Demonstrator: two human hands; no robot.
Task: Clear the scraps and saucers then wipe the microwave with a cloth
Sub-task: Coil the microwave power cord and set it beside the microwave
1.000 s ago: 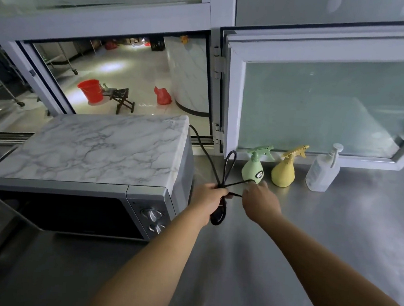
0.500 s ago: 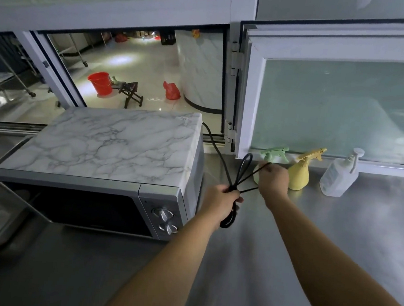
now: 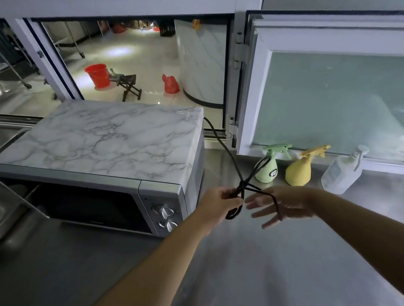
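Left hand (image 3: 218,203) pinches looped black cord (image 3: 239,188), centre frame; right hand (image 3: 282,203) fingers spread, cord apparently draped over them.

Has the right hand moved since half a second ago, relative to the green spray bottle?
Yes. The right hand was up against the green spray bottle; it has drawn back toward the person, fingers spread, with the black cord looped over it.

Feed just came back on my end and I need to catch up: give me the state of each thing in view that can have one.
microwave: door shut, cord running from its back
cord: black, bunched into loops
left hand: grips the cord loops
right hand: fingers spread, a strand of cord across them
window panel: swung open on its hinges
green spray bottle: upright
yellow spray bottle: upright
pump bottle: upright
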